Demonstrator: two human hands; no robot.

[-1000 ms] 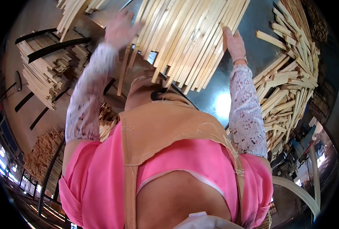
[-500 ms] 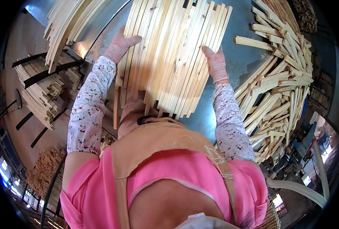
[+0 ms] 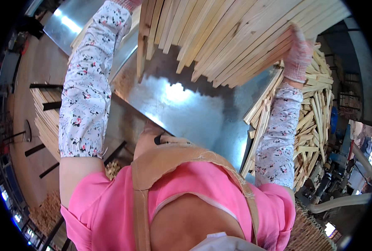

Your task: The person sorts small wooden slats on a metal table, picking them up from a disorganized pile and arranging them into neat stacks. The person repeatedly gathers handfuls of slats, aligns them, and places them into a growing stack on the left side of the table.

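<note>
A wide row of pale wooden strips [image 3: 219,42] lies side by side, fanned toward the upper right, with uneven near ends. My right hand [image 3: 299,58], in a pinkish knitted glove, clasps the row's right side, its thumb on top. My left hand [image 3: 129,3], gloved alike, is at the row's left side; the upper edge of the picture cuts off its fingers. Below the near ends shows the shiny metal tabletop [image 3: 173,104], with a dark reflection of the strips on it.
A large heap of loose wooden pieces [image 3: 313,108] lies at the right, partly behind my right forearm. Stacked strips [image 3: 45,119] sit by dark metal bars at the left. More strips [image 3: 79,39] lie beyond my left forearm. A pale hose [image 3: 341,203] curves at the lower right.
Both hands have moved forward and farther apart with the wooden strips. The row has moved away from my body and fanned out, uncovering more of the metal tabletop.
</note>
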